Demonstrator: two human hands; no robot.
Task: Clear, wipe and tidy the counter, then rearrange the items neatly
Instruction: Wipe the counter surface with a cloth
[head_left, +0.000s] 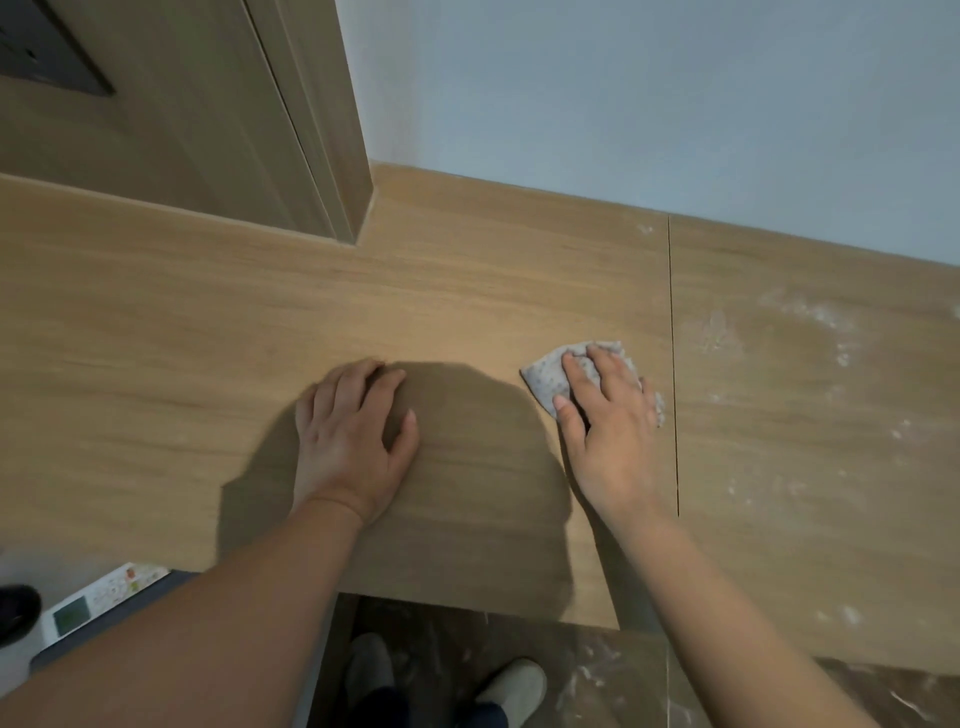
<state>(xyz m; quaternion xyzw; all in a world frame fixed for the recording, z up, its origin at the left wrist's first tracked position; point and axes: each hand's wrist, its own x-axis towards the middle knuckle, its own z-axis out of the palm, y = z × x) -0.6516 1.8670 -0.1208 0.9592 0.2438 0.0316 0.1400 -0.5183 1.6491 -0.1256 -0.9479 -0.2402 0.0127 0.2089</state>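
Note:
A light wooden counter fills the head view. My right hand presses a small grey speckled cloth flat on the counter, just left of a thin seam in the wood. My left hand rests flat on the bare counter, fingers straight, holding nothing. White powdery smears cover the counter section right of the seam.
A wooden cabinet or door frame rises at the back left, and a pale wall runs behind the counter. Below the front edge are a dark dusty floor, two slippers, and a white device at the lower left.

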